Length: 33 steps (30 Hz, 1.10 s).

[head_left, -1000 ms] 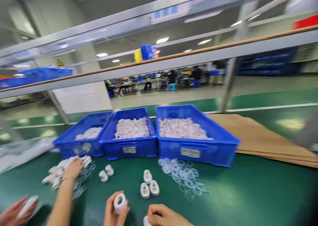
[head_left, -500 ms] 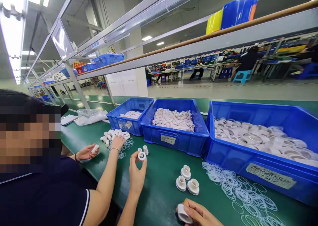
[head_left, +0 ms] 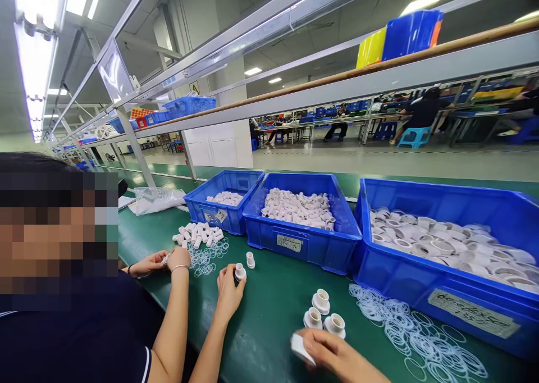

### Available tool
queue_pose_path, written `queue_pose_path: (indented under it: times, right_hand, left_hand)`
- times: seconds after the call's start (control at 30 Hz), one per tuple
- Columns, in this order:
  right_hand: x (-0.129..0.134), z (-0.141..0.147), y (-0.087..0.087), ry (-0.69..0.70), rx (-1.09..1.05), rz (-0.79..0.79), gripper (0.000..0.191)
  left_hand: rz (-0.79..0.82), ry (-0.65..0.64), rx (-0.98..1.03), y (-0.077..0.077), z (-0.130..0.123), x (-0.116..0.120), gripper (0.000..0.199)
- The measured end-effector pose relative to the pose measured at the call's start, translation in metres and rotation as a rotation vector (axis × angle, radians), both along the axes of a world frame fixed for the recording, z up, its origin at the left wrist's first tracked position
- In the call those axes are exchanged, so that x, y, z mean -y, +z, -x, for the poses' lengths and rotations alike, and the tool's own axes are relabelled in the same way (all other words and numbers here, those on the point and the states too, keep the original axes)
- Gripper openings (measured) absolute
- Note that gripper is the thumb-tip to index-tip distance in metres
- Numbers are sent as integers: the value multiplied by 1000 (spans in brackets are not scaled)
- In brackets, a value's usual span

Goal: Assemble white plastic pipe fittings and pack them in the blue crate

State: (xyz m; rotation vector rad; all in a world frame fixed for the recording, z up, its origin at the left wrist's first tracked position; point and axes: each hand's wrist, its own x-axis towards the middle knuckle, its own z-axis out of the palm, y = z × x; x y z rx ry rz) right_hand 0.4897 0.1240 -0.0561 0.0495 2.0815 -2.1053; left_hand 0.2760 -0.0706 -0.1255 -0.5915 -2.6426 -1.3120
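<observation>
My left hand [head_left: 229, 293] is closed around a white plastic pipe fitting [head_left: 240, 272], which is upright at the green tabletop. Just beyond it stands another small white fitting [head_left: 250, 260]. My right hand [head_left: 334, 354], low in the picture, grips a wider white pipe fitting [head_left: 301, 349] that is tilted and somewhat blurred. Directly behind that hand, three flanged white fittings [head_left: 321, 300] stand in a cluster. To the right lies a spread pile of thin clear rings [head_left: 415, 332].
At left sits a co-worker, whose hands [head_left: 172, 258] are near white tube pieces [head_left: 197, 234] and small rings [head_left: 207, 258]. Along the back stand three blue bins [head_left: 301, 247] of white parts. A shelf [head_left: 295, 94] crosses above.
My left hand has turned its fitting from facing me to upright. My right hand has moved slightly up and left with its fitting. The co-worker's hands have come together.
</observation>
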Motion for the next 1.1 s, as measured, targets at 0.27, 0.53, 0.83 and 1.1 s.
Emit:
queue_pose_path:
  times: [0.27,0.53,0.83,1.1]
  right_hand:
    - [18,158,50,-116,-483,-1081,23]
    - [42,204,18,-36,-323,-1441,19]
    - [47,100,8,74,-359,-1598,18]
    - [21,-31,-18,-19,-492,-1558,13]
  left_hand:
    - [84,-28,-138,-7,-13,6,33]
    - [-37,-93,-122,-13,1,4,42]
    - [-106,-287,29,-5,-16,0,43]
    - [-37,-666,176,11,-83,-36,41]
